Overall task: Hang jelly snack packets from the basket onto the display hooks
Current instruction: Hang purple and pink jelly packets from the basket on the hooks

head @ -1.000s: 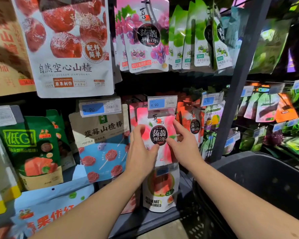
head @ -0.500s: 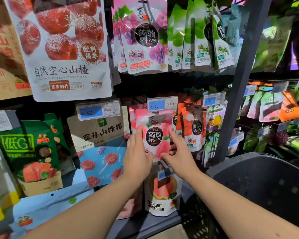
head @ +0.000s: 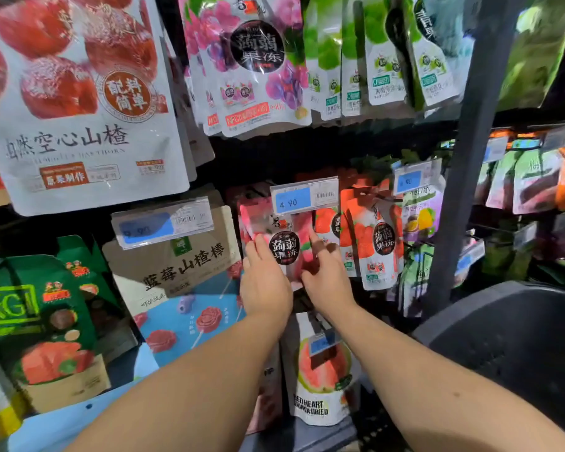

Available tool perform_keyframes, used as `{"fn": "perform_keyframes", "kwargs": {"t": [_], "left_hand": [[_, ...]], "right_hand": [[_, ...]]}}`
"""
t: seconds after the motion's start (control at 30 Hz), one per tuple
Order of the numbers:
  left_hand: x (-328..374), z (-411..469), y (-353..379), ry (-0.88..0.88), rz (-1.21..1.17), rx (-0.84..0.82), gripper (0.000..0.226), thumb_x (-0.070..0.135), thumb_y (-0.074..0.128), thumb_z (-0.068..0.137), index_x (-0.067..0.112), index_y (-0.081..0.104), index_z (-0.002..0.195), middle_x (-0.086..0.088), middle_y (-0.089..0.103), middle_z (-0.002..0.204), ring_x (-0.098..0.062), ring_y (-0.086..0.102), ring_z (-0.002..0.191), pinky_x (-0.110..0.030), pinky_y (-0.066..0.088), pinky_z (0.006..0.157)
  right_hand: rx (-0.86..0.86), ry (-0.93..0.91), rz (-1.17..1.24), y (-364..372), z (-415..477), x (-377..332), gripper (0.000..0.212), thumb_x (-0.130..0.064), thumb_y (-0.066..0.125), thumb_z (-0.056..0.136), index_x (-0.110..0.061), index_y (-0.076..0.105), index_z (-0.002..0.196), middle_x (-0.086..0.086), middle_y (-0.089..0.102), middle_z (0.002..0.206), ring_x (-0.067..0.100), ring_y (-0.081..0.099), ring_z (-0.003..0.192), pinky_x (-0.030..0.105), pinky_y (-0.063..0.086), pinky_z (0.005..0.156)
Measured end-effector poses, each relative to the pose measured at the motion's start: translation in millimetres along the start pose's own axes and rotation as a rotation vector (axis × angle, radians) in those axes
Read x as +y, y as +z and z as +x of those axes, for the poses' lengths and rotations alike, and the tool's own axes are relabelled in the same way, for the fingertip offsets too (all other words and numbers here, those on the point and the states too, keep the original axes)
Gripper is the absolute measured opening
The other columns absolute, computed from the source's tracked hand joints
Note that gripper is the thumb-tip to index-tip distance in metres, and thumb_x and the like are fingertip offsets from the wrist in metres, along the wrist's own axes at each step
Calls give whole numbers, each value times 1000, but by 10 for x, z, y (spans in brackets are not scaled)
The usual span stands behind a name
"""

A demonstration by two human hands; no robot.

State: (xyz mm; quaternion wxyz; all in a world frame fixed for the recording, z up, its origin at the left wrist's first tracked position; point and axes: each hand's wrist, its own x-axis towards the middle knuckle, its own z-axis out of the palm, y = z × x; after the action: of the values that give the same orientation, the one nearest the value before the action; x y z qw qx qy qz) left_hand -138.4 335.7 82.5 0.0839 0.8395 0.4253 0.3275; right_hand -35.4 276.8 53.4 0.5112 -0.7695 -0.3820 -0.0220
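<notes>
A pink jelly snack packet with a round black label hangs just under the 4.90 price tag at the end of a display hook. My left hand holds its left edge, with the fingers pointing up along it. On the right edge, my right hand pinches the packet, index finger stretched upward. The packet's lower part is hidden behind both hands. More pink packets sit behind it on the same hook, which is itself hidden. The dark basket is at lower right; its inside is not visible.
Red strawberry jelly packets hang right next to the pink ones. Grape and green packets hang on the row above. A guava packet hangs below my hands. A dark shelf upright stands to the right.
Both hands have carried the pink packet up and farther back, to just below the 4.90 tag. The view has moved closer to the shelf.
</notes>
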Motion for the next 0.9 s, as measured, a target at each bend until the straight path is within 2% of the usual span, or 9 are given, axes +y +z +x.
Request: {"fn": "perform_keyframes", "kwargs": {"t": [0.17, 0.27, 0.37, 0.53, 0.63, 0.7, 0.73, 0.83, 0.9], "left_hand": [[5, 121, 56, -40, 15, 3, 84, 5, 70, 85, 11, 20, 152, -9, 30, 152, -29, 47, 130, -43, 52, 96], [-13, 187, 63, -48, 17, -29, 88, 6, 77, 82, 9, 22, 151, -10, 26, 154, -30, 45, 131, -44, 51, 97], [-21, 243, 74, -66, 22, -38, 91, 3, 76, 83, 8, 19, 154, -11, 17, 161, -31, 39, 139, -41, 48, 100], [31, 148, 32, -94, -22, -51, 94, 5, 75, 85, 10, 13, 156, -10, -11, 168, -29, 11, 154, -37, 49, 100], [112, -31, -43, -55, -71, -54, 93, 2, 68, 89, 12, 7, 159, -8, -21, 167, -28, 0, 156, -35, 40, 111], [167, -185, -96, -33, -112, -83, 88, 2, 64, 90, 11, 9, 159, -7, -16, 168, -27, -1, 156, -36, 29, 120], [187, -263, -117, -20, -129, -99, 82, 3, 62, 90, 11, 14, 157, -8, -10, 169, -27, 3, 155, -38, 28, 122], [219, -499, -179, 34, -152, -155, 59, 7, 59, 87, 10, 38, 142, -9, 28, 157, -29, 27, 144, -42, 36, 115], [256, -661, -237, 73, -177, -206, 46, 9, 58, 87, 11, 46, 132, -5, 40, 142, -26, 38, 134, -40, 42, 107]], "right_hand": [[-12, 46, -23, 131, 146, 17, 83, -8, 68, 89, -41, 32, 157, 6, 45, 139, 30, 56, 118, 43, 49, 102], [-40, 62, -41, 188, 216, 15, 78, -10, 68, 91, -32, 35, 158, 3, 42, 144, 31, 57, 119, 41, 48, 103], [-85, 93, -53, 220, 252, -14, 66, -11, 65, 92, -23, 42, 154, 8, 48, 143, 34, 58, 119, 43, 49, 101], [-115, 38, -22, 11, 142, -67, 82, 1, 61, 90, -25, 29, 160, 5, 38, 156, 30, 48, 135, 44, 44, 111], [-126, 37, -103, -221, -2, -80, 72, -1, 57, 91, -22, 38, 157, 7, 45, 149, 31, 49, 133, 39, 46, 107], [-145, 26, -139, -393, -109, -73, 61, -2, 58, 93, -16, 47, 151, 4, 44, 147, 26, 47, 134, 33, 41, 107], [-157, 17, -150, -482, -166, -73, 59, -2, 58, 92, -14, 49, 150, 3, 43, 148, 24, 45, 136, 32, 39, 110], [-172, 21, -172, -772, -347, -91, 56, -1, 59, 92, -17, 54, 146, 1, 45, 147, 21, 49, 134, 32, 39, 113], [-179, 28, -203, -981, -489, -116, 54, -2, 59, 92, -18, 57, 143, 1, 49, 142, 21, 54, 129, 25, 41, 106]]}}
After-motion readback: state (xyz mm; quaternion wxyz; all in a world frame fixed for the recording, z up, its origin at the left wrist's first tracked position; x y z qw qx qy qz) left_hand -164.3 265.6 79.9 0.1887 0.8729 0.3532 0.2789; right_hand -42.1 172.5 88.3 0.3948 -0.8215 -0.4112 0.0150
